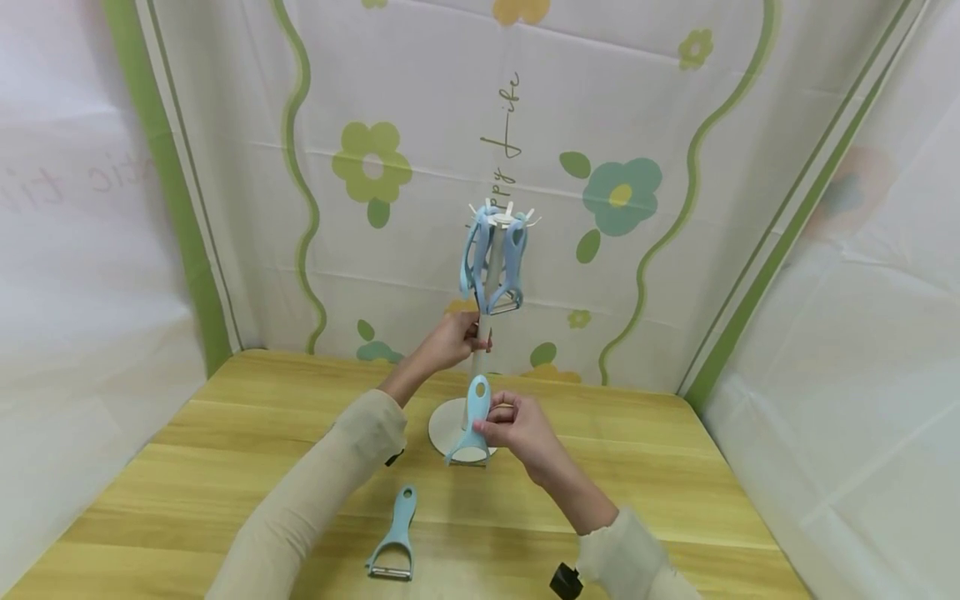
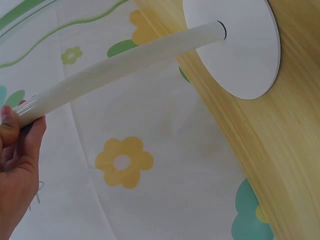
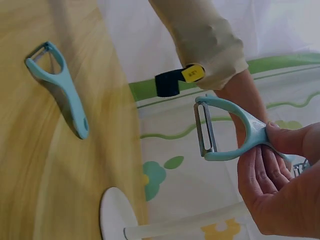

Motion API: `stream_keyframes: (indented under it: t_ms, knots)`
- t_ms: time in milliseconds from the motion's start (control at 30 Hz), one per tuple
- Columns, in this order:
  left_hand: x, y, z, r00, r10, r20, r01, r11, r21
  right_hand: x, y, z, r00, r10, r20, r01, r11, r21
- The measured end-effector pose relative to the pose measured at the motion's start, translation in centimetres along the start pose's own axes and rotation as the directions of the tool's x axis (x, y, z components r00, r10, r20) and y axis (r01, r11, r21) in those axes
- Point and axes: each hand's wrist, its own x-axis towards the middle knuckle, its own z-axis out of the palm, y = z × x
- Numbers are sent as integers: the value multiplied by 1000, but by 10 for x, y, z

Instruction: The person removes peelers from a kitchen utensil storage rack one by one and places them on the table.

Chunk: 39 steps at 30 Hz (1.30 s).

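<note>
A white stand [image 1: 484, 333] with a round base [image 1: 446, 427] rises from the wooden table; two light blue peelers [image 1: 495, 258] hang from the hooks at its top. My left hand [image 1: 453, 340] grips the stand's pole [image 2: 115, 70] about halfway up. My right hand [image 1: 521, 429] pinches a third blue peeler [image 1: 472, 417] by its handle, blade end down, just in front of the base. In the right wrist view that held peeler [image 3: 225, 132] shows its metal blade. Another blue peeler [image 1: 395, 537] lies flat on the table near me, also seen as the lying peeler [image 3: 57, 85].
The wooden table [image 1: 225, 450] is enclosed on three sides by white cloth with green stripes and flower prints [image 1: 622, 196]. A black wrist strap with a yellow tag [image 3: 180, 80] sits on my left sleeve.
</note>
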Motion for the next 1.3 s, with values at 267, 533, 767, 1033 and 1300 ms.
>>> stream_keyframes:
  t_ms: [267, 533, 767, 1033, 1300]
  knots:
    - [1, 4, -1, 1000, 3, 7, -3, 999, -39, -7, 16, 9, 998, 33, 44, -33, 999, -9]
    - [2, 5, -2, 1000, -6, 3, 6, 999, -47, -15, 33, 17, 994, 81, 76, -81, 997, -1]
    - [3, 5, -1, 1000, -18, 17, 18, 999, -41, -20, 52, 24, 988, 127, 90, -128, 992, 5]
    - [1, 3, 1, 998, -44, 34, 45, 998, -37, -31, 78, 31, 978, 176, 108, -180, 983, 28]
    - [1, 2, 0, 998, -61, 34, 62, 998, -31, -35, 96, 38, 968, 232, 95, -232, 973, -7]
